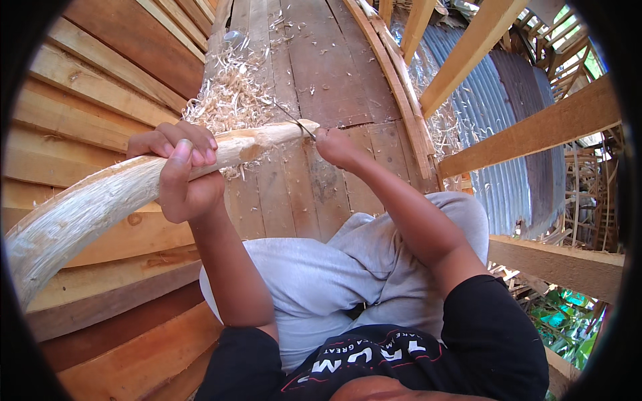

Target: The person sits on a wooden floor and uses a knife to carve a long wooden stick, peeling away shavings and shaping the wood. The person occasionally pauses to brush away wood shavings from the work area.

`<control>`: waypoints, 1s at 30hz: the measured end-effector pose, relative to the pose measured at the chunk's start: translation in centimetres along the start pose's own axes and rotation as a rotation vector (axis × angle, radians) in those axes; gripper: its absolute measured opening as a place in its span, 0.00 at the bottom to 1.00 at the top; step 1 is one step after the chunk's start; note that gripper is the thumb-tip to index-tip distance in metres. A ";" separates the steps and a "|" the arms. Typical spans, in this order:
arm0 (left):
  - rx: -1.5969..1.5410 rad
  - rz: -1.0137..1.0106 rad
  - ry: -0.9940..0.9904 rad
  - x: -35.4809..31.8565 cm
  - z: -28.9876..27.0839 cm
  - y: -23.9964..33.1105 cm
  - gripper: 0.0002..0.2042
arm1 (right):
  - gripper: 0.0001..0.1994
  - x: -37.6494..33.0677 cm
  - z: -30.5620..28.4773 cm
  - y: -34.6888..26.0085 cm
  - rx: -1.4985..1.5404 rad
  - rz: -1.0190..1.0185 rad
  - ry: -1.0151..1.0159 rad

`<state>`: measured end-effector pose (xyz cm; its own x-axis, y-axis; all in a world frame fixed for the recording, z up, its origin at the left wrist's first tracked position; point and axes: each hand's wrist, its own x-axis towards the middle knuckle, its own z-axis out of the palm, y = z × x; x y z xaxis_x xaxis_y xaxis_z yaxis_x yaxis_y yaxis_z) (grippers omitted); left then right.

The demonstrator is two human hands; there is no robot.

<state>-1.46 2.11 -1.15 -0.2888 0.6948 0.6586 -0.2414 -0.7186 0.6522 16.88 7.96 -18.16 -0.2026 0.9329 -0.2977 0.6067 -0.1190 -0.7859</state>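
Note:
A thick, pale, peeled wooden pole point(100, 194) runs from the left rim to the middle of the view, its far end whittled narrower. My left hand point(187, 170) is wrapped round it, thumb on top. Beyond that hand, my right hand point(338, 148) is closed at the pole's tip, round the handle of a knife. The handle itself is hidden in the fist. A thin dark knife blade point(289, 115) crosses the pole's tapered end and points up and to the left, seemingly touching the wood.
Curled wood shavings point(234, 93) lie heaped on the plank floor point(334, 60) past the pole, near a clear round container point(233, 39). A board wall point(87, 107) rises on the left. Wooden rails point(528, 144) line the right side, with corrugated metal sheets point(498, 194) beyond.

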 end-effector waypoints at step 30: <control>-0.045 -0.008 0.040 0.4 -3.8 0.6 0.07 | 0.24 -1.4 0.5 -6.0 -0.047 -0.091 -0.038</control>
<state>-5.18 1.83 -1.95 -0.3236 0.6995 0.6372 -0.2854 -0.7142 0.6391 13.15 7.16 -13.32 -0.2870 0.9254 -0.2477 0.6195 -0.0179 -0.7848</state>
